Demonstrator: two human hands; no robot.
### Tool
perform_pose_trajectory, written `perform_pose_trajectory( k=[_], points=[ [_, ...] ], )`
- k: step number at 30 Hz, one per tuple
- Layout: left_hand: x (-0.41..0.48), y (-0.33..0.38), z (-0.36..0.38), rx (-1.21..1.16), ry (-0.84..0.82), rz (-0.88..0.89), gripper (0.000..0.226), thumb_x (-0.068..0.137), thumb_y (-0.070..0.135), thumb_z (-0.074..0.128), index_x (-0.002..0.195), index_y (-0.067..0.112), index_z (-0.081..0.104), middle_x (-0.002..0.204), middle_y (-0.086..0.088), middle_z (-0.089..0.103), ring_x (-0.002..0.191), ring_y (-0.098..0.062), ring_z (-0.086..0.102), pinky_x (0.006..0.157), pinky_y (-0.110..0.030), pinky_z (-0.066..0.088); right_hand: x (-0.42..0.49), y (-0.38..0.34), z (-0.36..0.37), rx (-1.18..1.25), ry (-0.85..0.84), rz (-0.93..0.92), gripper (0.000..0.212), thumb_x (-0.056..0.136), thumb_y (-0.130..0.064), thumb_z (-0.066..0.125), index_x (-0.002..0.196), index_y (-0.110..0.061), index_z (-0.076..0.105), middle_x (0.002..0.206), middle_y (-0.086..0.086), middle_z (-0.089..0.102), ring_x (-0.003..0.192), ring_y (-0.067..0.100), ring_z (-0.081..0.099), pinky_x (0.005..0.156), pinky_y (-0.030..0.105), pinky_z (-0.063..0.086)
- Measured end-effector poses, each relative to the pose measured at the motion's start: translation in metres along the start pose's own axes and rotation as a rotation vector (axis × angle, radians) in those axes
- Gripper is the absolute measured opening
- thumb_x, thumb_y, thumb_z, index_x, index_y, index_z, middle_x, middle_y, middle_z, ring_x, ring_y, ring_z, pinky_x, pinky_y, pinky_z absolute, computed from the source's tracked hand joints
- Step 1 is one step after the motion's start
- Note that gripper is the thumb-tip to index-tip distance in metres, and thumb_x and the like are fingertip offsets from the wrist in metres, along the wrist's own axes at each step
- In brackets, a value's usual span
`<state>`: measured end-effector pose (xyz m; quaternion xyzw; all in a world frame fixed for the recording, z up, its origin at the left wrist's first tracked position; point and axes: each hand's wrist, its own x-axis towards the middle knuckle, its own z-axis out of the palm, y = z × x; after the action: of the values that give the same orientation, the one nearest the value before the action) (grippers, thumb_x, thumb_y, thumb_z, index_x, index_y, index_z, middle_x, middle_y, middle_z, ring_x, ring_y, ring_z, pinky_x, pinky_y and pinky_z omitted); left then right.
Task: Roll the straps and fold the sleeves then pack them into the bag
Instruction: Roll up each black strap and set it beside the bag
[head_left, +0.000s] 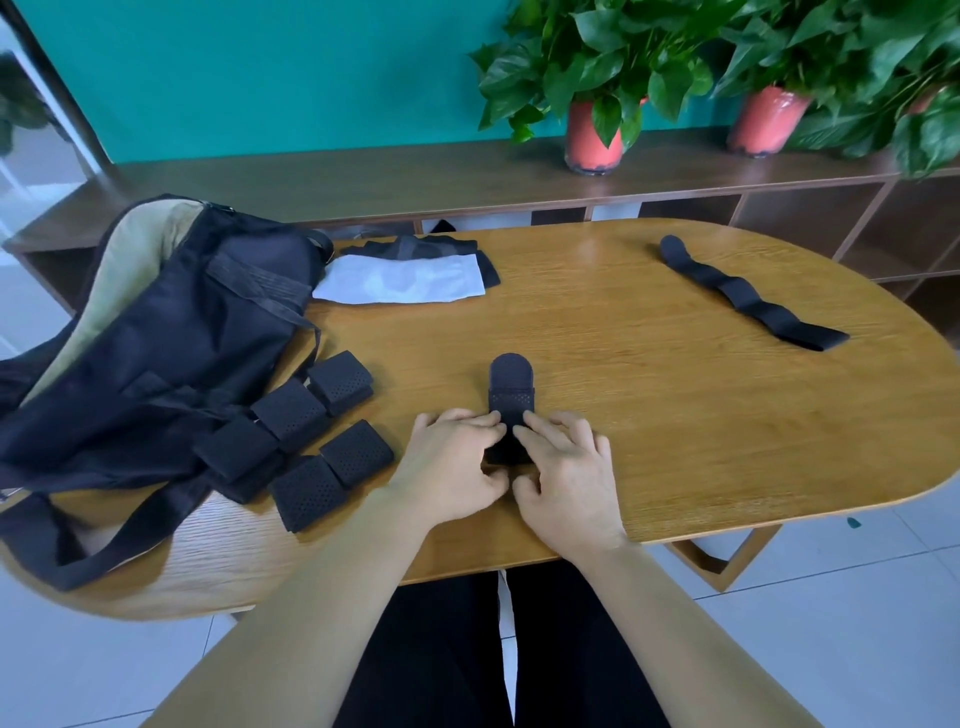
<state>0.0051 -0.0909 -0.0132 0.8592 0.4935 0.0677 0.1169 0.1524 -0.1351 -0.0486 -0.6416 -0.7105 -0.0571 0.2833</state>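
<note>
You have a black strap (511, 391) part-rolled, five rolled ones (311, 431) beside the open black bag (156, 338).

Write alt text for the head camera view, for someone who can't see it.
Both hands, left hand and right hand, roll a black strap on a wooden table. Five rolled straps sit beside an open black bag; another strap lies unrolled.

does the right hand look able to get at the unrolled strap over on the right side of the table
Probably yes: bare table lies between the right hand and the unrolled strap, but that hand is busy rolling the strap in front with the left hand.
</note>
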Motion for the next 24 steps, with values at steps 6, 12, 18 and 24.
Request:
perform_pose_trajectory(
  k=[6, 12, 18, 24],
  points=[
    [-0.009, 0.002, 0.002, -0.064, 0.040, 0.054, 0.051, 0.090, 0.033, 0.054, 0.139, 0.022, 0.049, 0.148, 0.009, 0.041, 0.136, -0.007, 0.031, 0.109, -0.028, 0.021, 0.001, 0.009, -0.012, 0.107, -0.130, 0.037, 0.053, 0.066, -0.023, 0.055, 0.118, -0.013, 0.066, 0.120, -0.004, 0.064, 0.121, 0.016, 0.050, 0.091, 0.026, 0.034],
    [-0.025, 0.005, 0.001, -0.252, 0.082, 0.044, 0.035, 0.094, 0.029, 0.049, 0.126, 0.020, 0.062, 0.120, 0.004, 0.064, 0.116, -0.011, 0.049, 0.093, -0.024, 0.041, -0.007, 0.016, -0.029, 0.254, -0.209, 0.051, 0.046, 0.078, -0.005, 0.060, 0.122, -0.016, 0.063, 0.122, -0.003, 0.063, 0.117, 0.016, 0.053, 0.099, 0.031, 0.041],
    [-0.026, 0.010, 0.010, -0.340, 0.121, -0.077, 0.032, 0.095, 0.035, 0.051, 0.126, 0.028, 0.056, 0.105, 0.002, 0.060, 0.094, -0.013, 0.056, 0.080, -0.026, 0.044, -0.003, 0.008, -0.023, 0.386, -0.124, 0.309, 0.035, 0.087, -0.016, 0.065, 0.122, -0.022, 0.063, 0.106, 0.001, 0.068, 0.101, 0.017, 0.062, 0.089, 0.030, 0.047],
    [-0.013, 0.023, 0.021, -0.350, 0.359, -0.276, 0.031, 0.093, 0.022, 0.056, 0.067, 0.010, 0.044, 0.059, -0.004, 0.050, 0.054, -0.018, 0.040, 0.050, -0.030, 0.029, 0.002, -0.001, -0.011, 0.294, -0.069, 0.402, 0.030, 0.090, -0.026, 0.060, 0.120, -0.022, 0.063, 0.097, 0.001, 0.068, 0.089, 0.018, 0.061, 0.071, 0.028, 0.047]
  ],
)
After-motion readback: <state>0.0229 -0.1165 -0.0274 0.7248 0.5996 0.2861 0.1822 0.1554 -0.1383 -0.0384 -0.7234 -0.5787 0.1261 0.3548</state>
